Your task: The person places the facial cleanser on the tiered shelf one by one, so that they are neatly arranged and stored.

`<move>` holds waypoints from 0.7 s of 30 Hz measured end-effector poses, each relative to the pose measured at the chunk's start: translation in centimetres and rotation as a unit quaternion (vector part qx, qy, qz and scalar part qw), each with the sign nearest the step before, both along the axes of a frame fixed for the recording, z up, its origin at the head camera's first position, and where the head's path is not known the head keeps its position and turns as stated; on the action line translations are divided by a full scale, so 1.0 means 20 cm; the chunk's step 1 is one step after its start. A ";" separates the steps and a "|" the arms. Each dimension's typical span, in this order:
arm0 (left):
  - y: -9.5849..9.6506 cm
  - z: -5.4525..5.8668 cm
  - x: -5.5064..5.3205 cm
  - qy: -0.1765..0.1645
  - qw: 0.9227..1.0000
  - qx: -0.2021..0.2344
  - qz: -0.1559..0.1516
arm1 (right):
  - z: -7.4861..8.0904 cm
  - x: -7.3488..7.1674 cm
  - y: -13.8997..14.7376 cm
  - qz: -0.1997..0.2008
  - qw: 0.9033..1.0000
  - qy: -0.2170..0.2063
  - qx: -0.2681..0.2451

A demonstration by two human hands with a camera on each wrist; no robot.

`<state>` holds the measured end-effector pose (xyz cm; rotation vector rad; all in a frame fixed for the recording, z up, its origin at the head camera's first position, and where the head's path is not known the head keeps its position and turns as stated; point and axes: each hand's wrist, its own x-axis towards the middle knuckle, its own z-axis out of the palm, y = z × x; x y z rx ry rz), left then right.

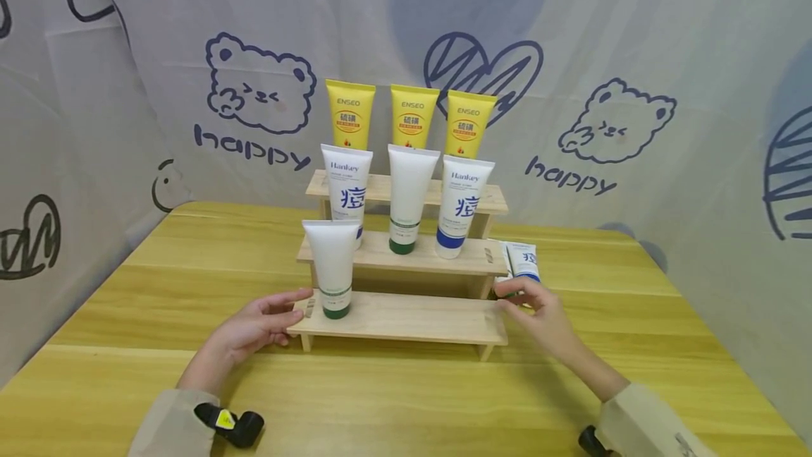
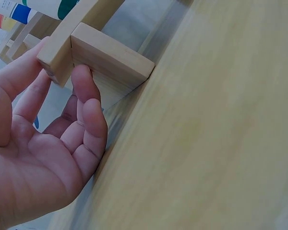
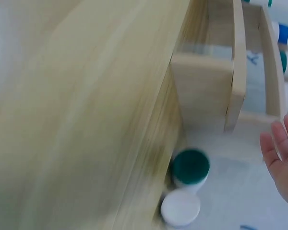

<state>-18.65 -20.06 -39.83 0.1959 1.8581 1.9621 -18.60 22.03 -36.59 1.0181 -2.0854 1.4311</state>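
Observation:
A three-tier wooden display stand (image 1: 412,319) is on the table. My left hand (image 1: 247,326) grips the left end of its lowest shelf; in the left wrist view, fingertips meet the shelf end and the leg (image 2: 110,52). Near the stand's right end is my right hand (image 1: 536,309), fingers loosely bent and holding nothing; the right wrist view shows this hand (image 3: 285,163) beside the middle tier. A white tube with a green cap (image 1: 333,263) stands upright at the lowest shelf's left. White tubes (image 1: 412,189) fill the middle tier, yellow tubes (image 1: 409,115) the top.
Right of the stand, behind my right hand, are a white tube with blue print (image 1: 524,259) and another partly hidden one. From the right wrist, a green cap (image 3: 190,165) and a white cap (image 3: 180,207) show there. A patterned cloth (image 1: 603,34) hangs behind the table.

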 end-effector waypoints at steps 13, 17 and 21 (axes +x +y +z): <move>0.00 0.00 0.01 0.005 1.000 0.000 0.001 | -0.02 -0.15 0.20 -0.142 0.984 -0.074 0.075; 0.00 0.00 0.01 0.004 1.000 0.002 0.000 | -0.03 -0.21 0.24 -0.168 0.972 -0.123 0.107; 0.00 0.00 0.00 0.005 1.000 0.001 0.000 | -0.02 -0.25 0.26 -0.191 0.959 -0.174 0.113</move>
